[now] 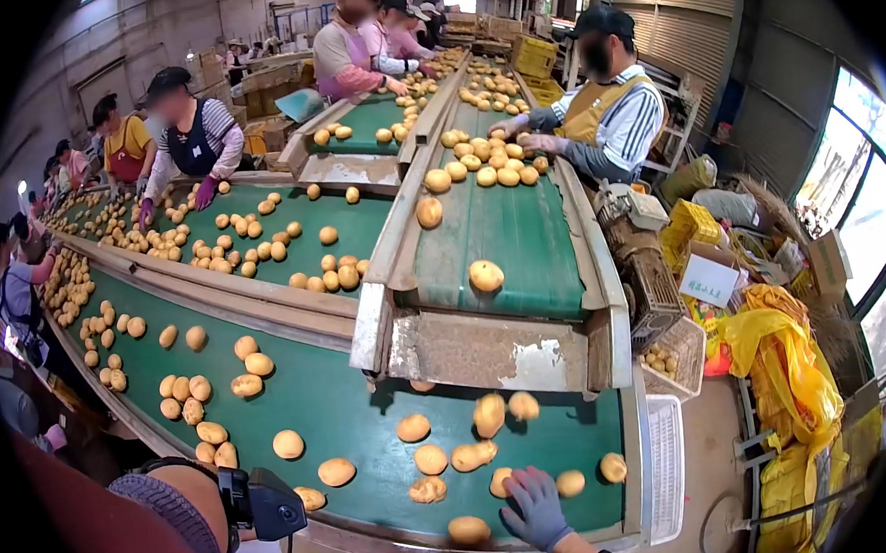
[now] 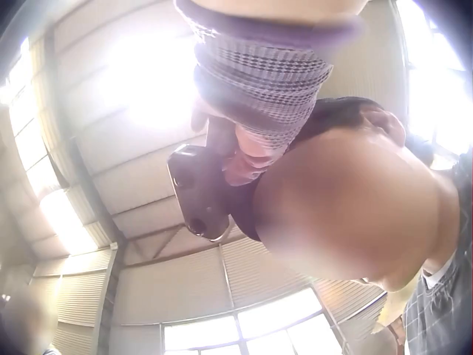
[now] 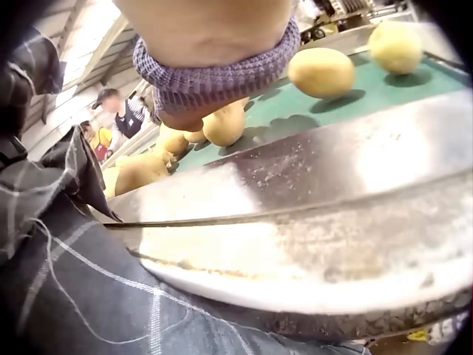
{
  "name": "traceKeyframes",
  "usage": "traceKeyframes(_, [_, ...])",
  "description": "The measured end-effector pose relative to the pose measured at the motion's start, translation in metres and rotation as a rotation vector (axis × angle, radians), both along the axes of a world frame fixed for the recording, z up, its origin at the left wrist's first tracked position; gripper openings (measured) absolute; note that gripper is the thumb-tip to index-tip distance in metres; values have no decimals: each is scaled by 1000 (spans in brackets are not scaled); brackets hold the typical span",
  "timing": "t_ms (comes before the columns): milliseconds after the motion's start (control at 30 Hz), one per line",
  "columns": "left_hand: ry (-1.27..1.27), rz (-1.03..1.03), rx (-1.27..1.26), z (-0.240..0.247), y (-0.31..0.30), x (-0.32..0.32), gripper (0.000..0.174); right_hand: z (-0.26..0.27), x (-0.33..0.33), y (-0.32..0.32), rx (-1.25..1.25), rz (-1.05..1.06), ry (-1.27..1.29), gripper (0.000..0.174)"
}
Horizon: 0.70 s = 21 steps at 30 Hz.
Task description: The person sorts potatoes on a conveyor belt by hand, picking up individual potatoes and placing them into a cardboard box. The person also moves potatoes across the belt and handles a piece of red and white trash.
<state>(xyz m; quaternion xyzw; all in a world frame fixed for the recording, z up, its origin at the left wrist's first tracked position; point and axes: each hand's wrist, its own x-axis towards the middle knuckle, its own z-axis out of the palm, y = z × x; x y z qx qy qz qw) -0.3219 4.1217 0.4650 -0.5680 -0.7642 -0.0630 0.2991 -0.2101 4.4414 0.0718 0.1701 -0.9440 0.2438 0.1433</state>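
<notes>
My left hand (image 2: 255,96), in a checked knit glove with bare fingertips, is raised to the side of the head in the left wrist view. Its thumb and fingers grip the dark head-worn camera (image 2: 198,191). Only the cuff (image 1: 180,506) of that glove and the black wrist camera (image 1: 265,506) show at lower left in the head view. Over the near end of the green belt (image 1: 371,430), my gloved right hand (image 1: 535,510) reaches with straight, spread fingers. Its fingertips overlap a potato (image 1: 500,483). Another potato (image 1: 570,483) lies just right of it.
A higher conveyor (image 1: 506,243) with potatoes ends in a metal lip (image 1: 487,349) above the near belt. Several workers sort along the belts. A metal rail (image 3: 310,163) edges the belt before my body. White crates (image 1: 665,465) and yellow sacks (image 1: 778,359) stand right.
</notes>
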Motion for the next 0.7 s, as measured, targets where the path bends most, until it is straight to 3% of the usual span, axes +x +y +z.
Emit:
traceKeyframes(133, [76,-5,69,5,3,3,90,-49,-27,-12,-110,12,110,44])
traceKeyframes(300, [312,-76,539,19,-17,28,93,-20,-30,-21,-132,3,27,49])
traceKeyframes(367, [210,-6,773,-10,-28,32,95,-28,-26,-16,-129,-27,12,54])
traceKeyframes(433, [-247,244,828,-69,-28,17,96,-27,-18,-14,-110,-32,-24,60])
traceKeyframes(500, [-865,566,664,-176,-22,-1,95,-25,-13,-18,-79,-16,-54,66])
traceKeyframes(533, [-1053,595,445,-236,-22,-4,106,-32,-11,-19,-41,23,-72,71])
traceKeyframes(567, [-1078,723,64,-298,-23,9,120,-32,-8,-20,15,40,-77,71])
traceKeyframes(633, [-910,854,-358,-367,-11,43,130,-26,-13,-25,127,65,-71,71])
traceKeyframes(700, [-864,881,-302,-384,4,51,129,-31,-15,-24,121,-28,-111,68])
